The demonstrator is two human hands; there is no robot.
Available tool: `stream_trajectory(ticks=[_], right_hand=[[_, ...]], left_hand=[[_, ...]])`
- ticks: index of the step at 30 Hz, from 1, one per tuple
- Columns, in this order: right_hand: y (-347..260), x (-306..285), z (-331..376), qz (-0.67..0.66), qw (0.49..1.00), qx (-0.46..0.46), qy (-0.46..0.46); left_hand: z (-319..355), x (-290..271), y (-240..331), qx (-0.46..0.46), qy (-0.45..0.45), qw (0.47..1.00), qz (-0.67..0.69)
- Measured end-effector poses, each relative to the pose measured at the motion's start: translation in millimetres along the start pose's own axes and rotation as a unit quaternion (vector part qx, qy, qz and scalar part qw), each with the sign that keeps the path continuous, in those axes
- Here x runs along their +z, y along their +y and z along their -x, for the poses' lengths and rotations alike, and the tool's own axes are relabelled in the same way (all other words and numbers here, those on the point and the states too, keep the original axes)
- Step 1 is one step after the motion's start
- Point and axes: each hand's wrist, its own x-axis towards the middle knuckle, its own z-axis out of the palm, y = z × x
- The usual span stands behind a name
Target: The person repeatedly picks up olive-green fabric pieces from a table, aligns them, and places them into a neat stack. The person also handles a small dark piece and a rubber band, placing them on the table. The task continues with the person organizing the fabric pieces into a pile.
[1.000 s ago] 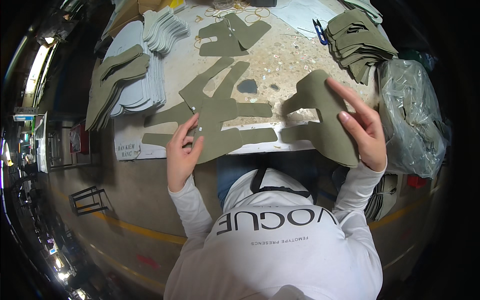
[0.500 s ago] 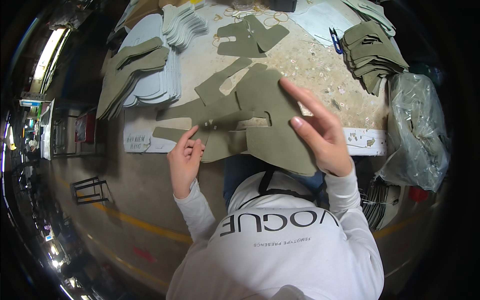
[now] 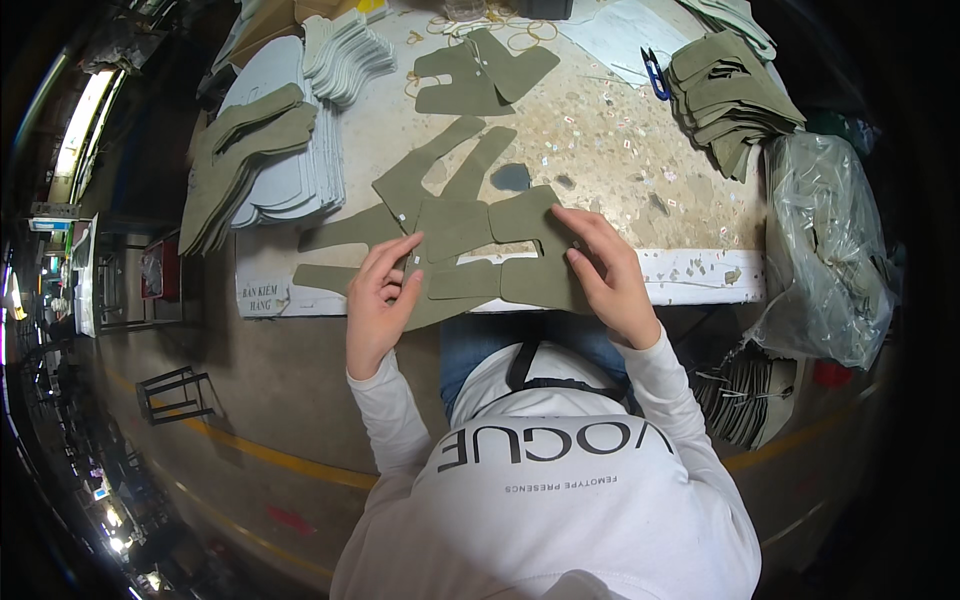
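Observation:
Flat olive cut pieces with slots and long strips lie overlapped at the near table edge. My left hand (image 3: pixel 382 295) is closed with bent fingers at the left edge of the upper olive cut piece (image 3: pixel 457 228), beside a small white tag (image 3: pixel 417 260). At that piece's right end, my right hand (image 3: pixel 612 278) grips its edge, thumb and forefinger showing on top and the other fingers partly hidden. More olive strips (image 3: pixel 345 228) stick out to the left from underneath. Farther off lies another pair of olive pieces (image 3: pixel 465 85).
At left, folded olive pieces (image 3: pixel 245 145) rest on a stack of pale sheets (image 3: pixel 270 75). Blue thread snips (image 3: pixel 654 75) lie beside an olive pile (image 3: pixel 725 90) at right. A clear plastic bag (image 3: pixel 830 250) hangs at the right table edge; a stool frame (image 3: pixel 178 395) stands on the floor.
The upper olive piece has come down flatter onto the others. My right hand has moved lower and left with its end; my left hand has shifted slightly right onto the edge.

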Motion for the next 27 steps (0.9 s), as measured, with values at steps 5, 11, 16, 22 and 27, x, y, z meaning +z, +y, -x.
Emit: stream_trajectory(ticks=[5,11,16,22,27], right_hand=[[4.7,-19.8,-4.0,-0.053,0.998,0.021,-0.020],[-34.6,-94.4,-0.2,-0.125,0.984,0.122,0.037],[-79.4,-114.2,4.0,-0.003,0.996,-0.010,0.085],[-61.5,-1.6,-20.7,0.110,0.990,-0.091,-0.017],[-60.7,81.3,-25.4,0.046,0.994,-0.052,-0.088]], left_hand=[[10.1,1.0,7.3,-0.014,-0.009,0.999,-0.033],[24.3,1.6,10.0,-0.026,0.009,0.999,-0.036],[24.1,4.8,12.4,-0.020,0.026,0.999,-0.025],[25.7,12.9,25.5,-0.006,0.057,0.998,-0.040],[27.9,17.8,32.3,0.019,0.062,0.996,-0.067]])
